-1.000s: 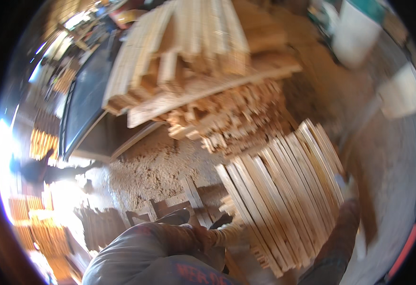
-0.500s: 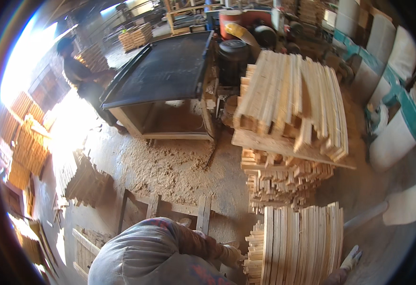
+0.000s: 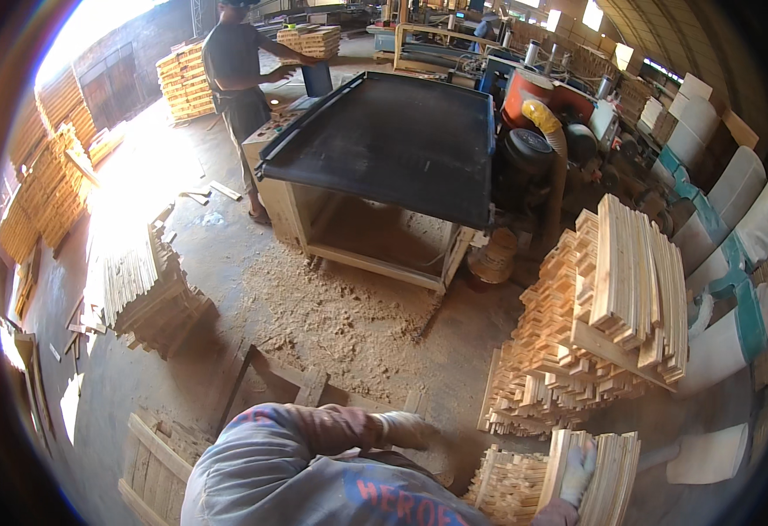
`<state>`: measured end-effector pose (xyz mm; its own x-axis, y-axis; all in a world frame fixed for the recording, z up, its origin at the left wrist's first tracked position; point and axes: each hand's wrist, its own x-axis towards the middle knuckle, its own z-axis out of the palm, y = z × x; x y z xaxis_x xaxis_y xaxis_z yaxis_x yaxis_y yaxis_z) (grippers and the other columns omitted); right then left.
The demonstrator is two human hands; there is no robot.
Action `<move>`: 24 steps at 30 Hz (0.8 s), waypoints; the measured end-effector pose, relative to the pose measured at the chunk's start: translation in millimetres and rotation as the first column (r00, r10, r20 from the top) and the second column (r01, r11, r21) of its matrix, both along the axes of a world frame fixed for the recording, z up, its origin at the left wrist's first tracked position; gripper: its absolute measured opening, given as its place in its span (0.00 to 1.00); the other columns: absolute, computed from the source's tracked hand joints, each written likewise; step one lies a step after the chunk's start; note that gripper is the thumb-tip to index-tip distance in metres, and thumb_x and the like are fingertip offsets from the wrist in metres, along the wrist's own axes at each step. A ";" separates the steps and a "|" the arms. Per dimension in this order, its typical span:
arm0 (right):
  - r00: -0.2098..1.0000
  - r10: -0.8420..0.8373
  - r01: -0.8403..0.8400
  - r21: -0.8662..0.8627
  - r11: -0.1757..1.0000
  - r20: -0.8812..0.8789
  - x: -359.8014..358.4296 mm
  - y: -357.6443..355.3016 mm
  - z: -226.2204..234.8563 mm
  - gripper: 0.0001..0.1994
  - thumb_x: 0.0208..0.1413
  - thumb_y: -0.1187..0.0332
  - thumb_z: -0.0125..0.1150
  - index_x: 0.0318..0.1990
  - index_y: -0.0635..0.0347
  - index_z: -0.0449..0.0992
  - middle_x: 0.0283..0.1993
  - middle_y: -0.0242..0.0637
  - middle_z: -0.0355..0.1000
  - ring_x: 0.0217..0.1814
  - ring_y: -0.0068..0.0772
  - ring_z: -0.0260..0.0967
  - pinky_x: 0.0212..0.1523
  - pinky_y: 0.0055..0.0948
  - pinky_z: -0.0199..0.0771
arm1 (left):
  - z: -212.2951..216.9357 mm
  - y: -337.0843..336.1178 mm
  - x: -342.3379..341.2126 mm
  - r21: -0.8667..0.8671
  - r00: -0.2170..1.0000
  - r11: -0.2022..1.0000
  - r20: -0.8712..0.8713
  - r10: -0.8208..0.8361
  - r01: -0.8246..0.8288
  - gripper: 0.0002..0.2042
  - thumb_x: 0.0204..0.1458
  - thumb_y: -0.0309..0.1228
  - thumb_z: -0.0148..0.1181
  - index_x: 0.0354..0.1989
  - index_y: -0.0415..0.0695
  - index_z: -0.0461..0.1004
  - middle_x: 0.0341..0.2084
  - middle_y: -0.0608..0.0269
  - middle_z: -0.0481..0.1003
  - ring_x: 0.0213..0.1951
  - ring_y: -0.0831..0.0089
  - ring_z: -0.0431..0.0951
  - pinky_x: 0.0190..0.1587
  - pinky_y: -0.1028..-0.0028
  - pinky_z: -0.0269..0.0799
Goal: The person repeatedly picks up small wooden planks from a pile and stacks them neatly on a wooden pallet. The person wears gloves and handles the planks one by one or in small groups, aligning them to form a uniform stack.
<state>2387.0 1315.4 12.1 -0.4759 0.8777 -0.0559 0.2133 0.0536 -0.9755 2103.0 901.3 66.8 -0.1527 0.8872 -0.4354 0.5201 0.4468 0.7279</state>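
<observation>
My right hand (image 3: 579, 466), in a pale glove, lies with fingers stretched out on top of an upper bundle of wooden slats (image 3: 616, 469) at the lower right. Shorter wood pieces (image 3: 508, 478) stack up to the left of that bundle. My left hand (image 3: 406, 430), gloved as well, hangs over the floor left of the stack, apart from it. Motion smears its fingers, and nothing held shows there. Farther back on the right rises a taller stack of wood pieces (image 3: 537, 351), topped by loose long slats (image 3: 633, 272).
A dark-topped table (image 3: 384, 140) stands ahead, with sawdust (image 3: 314, 316) on the floor before it. Beyond its left side another person (image 3: 239, 88) stands. More slats (image 3: 143, 289) are stacked left, near a wooden pallet (image 3: 156, 465). White-and-teal bags (image 3: 717, 342) line the right.
My left hand has moved away from the slat stack, leftward. My right hand has shifted from the bundle's right side onto its top. The view has turned, and the other person shows more clearly.
</observation>
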 end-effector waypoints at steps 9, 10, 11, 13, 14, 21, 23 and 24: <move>0.739 0.506 -0.544 -0.049 0.838 0.444 -142.8 -135.4 19.1 0.26 0.58 0.61 0.72 0.60 0.64 0.75 0.41 0.28 0.72 0.39 0.22 0.68 0.44 0.27 0.73 | -191.1 -243.1 -89.6 -0.210 0.876 0.851 -0.092 0.473 -0.481 0.27 0.58 0.54 0.56 0.56 0.45 0.78 0.52 0.47 0.79 0.56 0.49 0.78 0.60 0.58 0.71; 0.632 0.584 -0.630 -0.103 0.770 0.509 -147.0 -140.2 21.5 0.31 0.57 0.59 0.73 0.64 0.66 0.71 0.40 0.34 0.73 0.41 0.25 0.68 0.46 0.30 0.74 | -196.4 -262.6 -87.9 -0.197 0.842 0.819 -0.152 0.517 -0.538 0.26 0.58 0.53 0.56 0.54 0.46 0.80 0.51 0.48 0.80 0.56 0.51 0.79 0.59 0.59 0.72; 0.600 0.645 -0.645 -0.191 0.740 0.474 -148.7 -147.4 22.6 0.32 0.57 0.60 0.72 0.65 0.67 0.69 0.41 0.34 0.74 0.42 0.25 0.68 0.46 0.30 0.74 | -201.5 -280.7 -79.7 -0.178 0.802 0.785 -0.210 0.559 -0.593 0.24 0.58 0.53 0.57 0.51 0.47 0.82 0.50 0.50 0.81 0.55 0.53 0.79 0.58 0.59 0.73; 0.543 0.749 -0.673 -0.337 0.658 0.379 -160.5 -159.2 30.9 0.34 0.57 0.60 0.71 0.67 0.70 0.66 0.45 0.36 0.75 0.44 0.26 0.69 0.48 0.29 0.74 | -218.6 -304.5 -77.9 -0.287 0.800 0.747 -0.246 0.548 -0.600 0.27 0.57 0.57 0.56 0.47 0.43 0.83 0.45 0.44 0.82 0.50 0.50 0.82 0.52 0.58 0.77; 0.482 0.824 -0.743 -0.359 0.565 0.299 -167.4 -137.6 21.7 0.41 0.57 0.59 0.72 0.71 0.72 0.58 0.51 0.43 0.77 0.51 0.32 0.73 0.53 0.32 0.75 | -230.2 -292.0 -78.6 -0.272 0.773 0.725 -0.282 0.569 -0.633 0.27 0.58 0.57 0.56 0.45 0.43 0.84 0.44 0.44 0.82 0.49 0.50 0.82 0.52 0.58 0.77; 0.481 0.524 -0.833 0.553 0.023 0.703 -416.6 -301.7 336.1 0.44 0.61 0.41 0.59 0.79 0.46 0.47 0.41 0.49 0.78 0.41 0.50 0.78 0.43 0.50 0.77 | -240.4 -271.1 -15.9 -0.406 0.656 0.557 -0.159 0.738 -0.725 0.25 0.60 0.49 0.59 0.57 0.42 0.79 0.56 0.52 0.79 0.60 0.59 0.77 0.63 0.65 0.68; 0.548 0.534 -0.722 0.686 -0.087 0.644 -466.7 -353.1 413.4 0.44 0.60 0.45 0.61 0.79 0.48 0.48 0.47 0.51 0.78 0.51 0.54 0.77 0.52 0.50 0.76 | -244.8 -261.0 -5.8 -0.264 0.463 0.476 0.116 0.879 -0.839 0.23 0.62 0.45 0.58 0.56 0.38 0.77 0.56 0.55 0.79 0.59 0.59 0.76 0.62 0.65 0.67; 0.576 0.540 -0.678 0.728 -0.104 0.614 -489.4 -379.8 450.9 0.44 0.60 0.45 0.61 0.78 0.48 0.48 0.52 0.51 0.78 0.55 0.54 0.76 0.56 0.49 0.74 | -254.9 -266.3 -10.2 -0.260 0.531 0.550 0.144 0.835 -0.794 0.24 0.56 0.49 0.60 0.53 0.42 0.80 0.48 0.48 0.82 0.51 0.53 0.81 0.55 0.65 0.73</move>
<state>1897.5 935.6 463.0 -0.8946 -0.3014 0.3300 -0.3589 0.9245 -0.1283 2092.9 635.0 -188.1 -0.6564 0.3497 -0.6685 -0.2944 0.6971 0.6537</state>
